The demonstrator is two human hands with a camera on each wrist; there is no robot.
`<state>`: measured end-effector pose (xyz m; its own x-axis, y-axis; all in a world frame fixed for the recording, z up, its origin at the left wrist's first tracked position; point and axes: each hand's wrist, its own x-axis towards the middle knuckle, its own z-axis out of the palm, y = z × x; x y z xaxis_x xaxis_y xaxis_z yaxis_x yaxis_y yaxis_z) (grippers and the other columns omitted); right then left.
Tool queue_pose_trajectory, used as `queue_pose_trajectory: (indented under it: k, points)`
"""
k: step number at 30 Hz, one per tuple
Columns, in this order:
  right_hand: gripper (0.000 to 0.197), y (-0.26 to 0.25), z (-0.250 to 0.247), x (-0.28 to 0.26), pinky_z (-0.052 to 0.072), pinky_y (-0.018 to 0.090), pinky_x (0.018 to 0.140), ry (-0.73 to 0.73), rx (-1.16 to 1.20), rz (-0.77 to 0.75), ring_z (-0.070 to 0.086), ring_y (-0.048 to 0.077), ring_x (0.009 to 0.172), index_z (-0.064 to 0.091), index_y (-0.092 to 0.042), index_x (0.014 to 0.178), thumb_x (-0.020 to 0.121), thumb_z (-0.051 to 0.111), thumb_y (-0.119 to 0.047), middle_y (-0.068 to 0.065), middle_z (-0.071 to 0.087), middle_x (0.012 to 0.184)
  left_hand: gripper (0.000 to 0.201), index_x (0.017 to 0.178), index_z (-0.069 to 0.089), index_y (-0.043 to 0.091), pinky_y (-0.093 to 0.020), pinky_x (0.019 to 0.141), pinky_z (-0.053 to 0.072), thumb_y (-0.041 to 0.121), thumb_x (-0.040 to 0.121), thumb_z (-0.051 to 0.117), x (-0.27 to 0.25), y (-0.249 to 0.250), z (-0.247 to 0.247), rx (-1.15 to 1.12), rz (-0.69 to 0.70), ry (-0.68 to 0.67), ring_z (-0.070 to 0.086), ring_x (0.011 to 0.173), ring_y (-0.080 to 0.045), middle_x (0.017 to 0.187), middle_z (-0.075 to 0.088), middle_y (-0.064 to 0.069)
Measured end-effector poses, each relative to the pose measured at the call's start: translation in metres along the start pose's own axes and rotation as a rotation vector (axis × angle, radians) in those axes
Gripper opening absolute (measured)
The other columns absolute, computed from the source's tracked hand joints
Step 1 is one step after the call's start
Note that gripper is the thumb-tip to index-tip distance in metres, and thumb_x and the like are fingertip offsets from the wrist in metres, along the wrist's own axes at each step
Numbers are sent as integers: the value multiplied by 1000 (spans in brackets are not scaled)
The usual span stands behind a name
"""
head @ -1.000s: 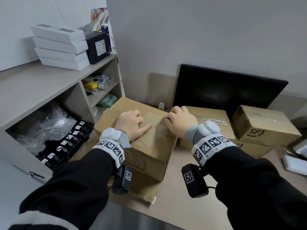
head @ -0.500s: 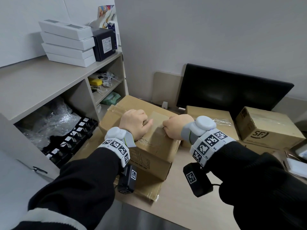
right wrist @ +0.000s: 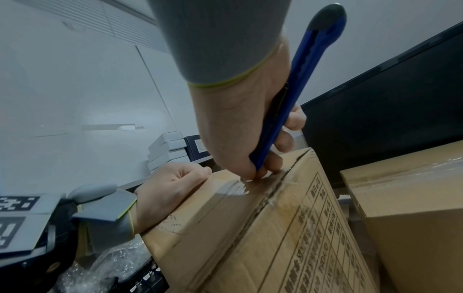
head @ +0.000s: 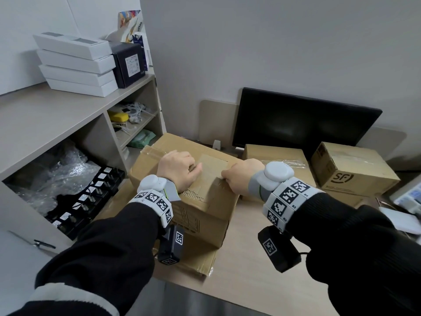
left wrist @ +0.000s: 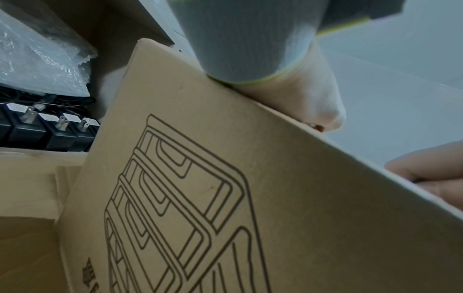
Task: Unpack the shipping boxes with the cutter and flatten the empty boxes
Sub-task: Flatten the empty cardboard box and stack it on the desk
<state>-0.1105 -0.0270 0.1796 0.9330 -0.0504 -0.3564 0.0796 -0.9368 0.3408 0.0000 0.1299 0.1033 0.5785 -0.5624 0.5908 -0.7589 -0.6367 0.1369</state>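
Note:
A taped brown cardboard box (head: 205, 201) (left wrist: 225, 198) (right wrist: 263, 228) stands on flattened cardboard (head: 193, 261) at the desk's left. My left hand (head: 177, 172) (right wrist: 172, 186) rests on the box's top with its fingers curled, holding it down. My right hand (head: 241, 176) (right wrist: 240, 134) grips a blue cutter (right wrist: 300, 83); the cutter's tip meets the clear tape (right wrist: 233, 190) at the near top edge of the box. The blade itself is hidden by my fingers.
More sealed boxes, one plain (head: 273, 156) and one printed SF (head: 350, 169), stand to the right before a dark monitor (head: 303, 124). A shelf unit (head: 45, 124) on the left holds white boxes (head: 75, 62), bubble wrap (head: 52, 174) and black adapters (head: 91, 197).
My right hand has drawn the cutter along the box's top seam toward me, from the far side to the near edge. The left hand has stayed on the box.

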Motion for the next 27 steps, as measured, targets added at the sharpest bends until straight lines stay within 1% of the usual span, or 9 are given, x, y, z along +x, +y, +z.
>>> queue_pose_trajectory:
  k: [2,4,6,8,10,14,17,23,27]
  points:
    - [32,0,0,-1,40,30,62,-3,13,-8,57,25,90,52,-25,122,95,38,-17,1,53,97,45,47,46,17,-23,59,27,43,83,43,0,2,-2,14,10,8,46,53,-25,55,52,2]
    - [32,0,2,-2,41,30,63,0,31,-18,57,25,90,51,-26,122,95,37,-18,0,51,96,45,47,46,16,-25,59,34,42,84,44,-3,3,-2,1,7,23,45,52,-25,54,51,2]
    - [31,3,3,-2,45,31,68,12,77,-28,58,26,96,51,-26,123,97,34,-20,1,56,105,44,48,46,15,-31,73,48,40,84,45,-6,3,-3,-33,-7,60,43,50,-26,53,49,2]
    - [31,7,4,-3,46,33,76,24,171,-24,57,27,102,51,-24,122,99,30,-23,3,59,113,42,49,46,15,-38,88,48,38,85,46,-8,1,-4,-49,-12,101,43,49,-26,53,49,2]
    - [32,11,4,-6,43,34,79,30,282,-21,55,27,102,52,-19,119,102,27,-26,5,59,113,40,51,46,15,-40,93,46,36,85,47,-9,0,-4,-41,9,131,45,50,-24,54,51,3]
    - [32,15,4,-12,37,31,76,52,418,-22,45,23,89,54,-14,111,102,26,-26,3,51,98,41,54,51,14,-43,95,45,36,87,46,-10,-2,-5,-29,31,167,47,52,-23,57,54,2]
    - [31,14,2,-15,39,32,77,46,427,-5,47,25,92,54,-14,109,100,26,-22,4,54,100,42,54,52,13,-44,95,46,36,88,44,-11,-2,-4,-15,22,167,49,52,-23,56,55,1]
    - [32,3,-8,-13,42,30,72,36,202,-7,55,26,94,54,-20,117,96,30,-17,4,59,109,44,54,54,13,-44,94,47,36,90,42,-11,-2,-5,8,16,167,52,53,-24,57,58,0]
    - [33,1,-8,-12,39,30,66,18,86,-34,52,25,86,53,-23,120,95,33,-18,3,56,105,43,54,54,13,-44,95,47,35,90,43,-12,0,-5,-1,5,169,50,53,-24,56,56,0]
